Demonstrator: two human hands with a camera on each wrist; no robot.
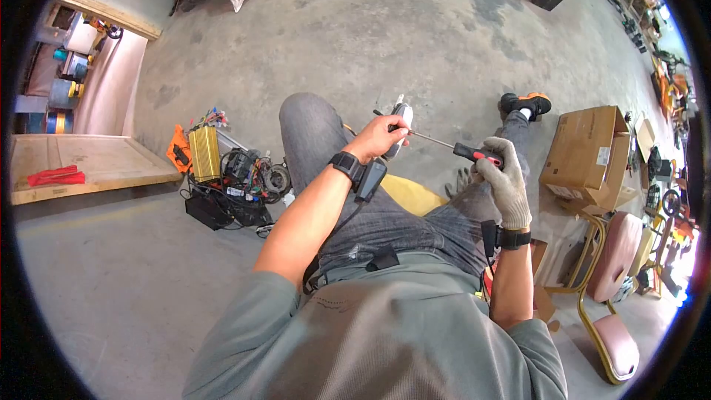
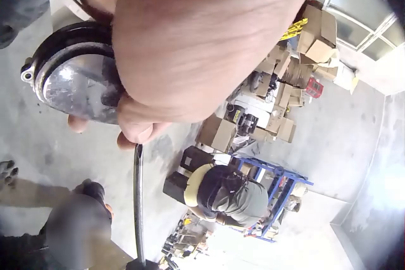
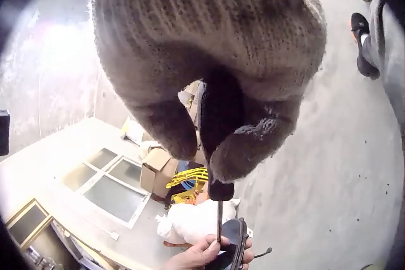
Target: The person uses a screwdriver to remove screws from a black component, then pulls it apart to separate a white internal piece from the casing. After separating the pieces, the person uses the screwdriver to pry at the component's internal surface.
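Two hands are engaged over the seated person's lap, nothing resting on a bench; the work is held in the air above the knees, with the concrete floor (image 1: 415, 37) below.

The left hand (image 1: 378, 137), bare, has its grip curled round a small round metal part (image 2: 76, 86) with a black rim and a shiny domed face. The wrist view shows the fingers wrapped over its upper edge and a thumb tip at its lower edge.

The right hand (image 1: 505, 178), in a knitted grey glove, has its grip clamped round the handle of a screwdriver (image 1: 470, 152), red and black.

Governing relation: the screwdriver's long axis runs from the gloved hand across towards the left hand, rising slightly, with the thin shaft (image 2: 138, 207) ending at the left fingers just beside the metal part. The tip itself is hidden by the fingers, so contact with the part cannot be confirmed. The part lies directly ahead of the tool along its shaft, to the person's left of the right hand.

A cardboard box (image 1: 589, 150) stands on the floor to the right.
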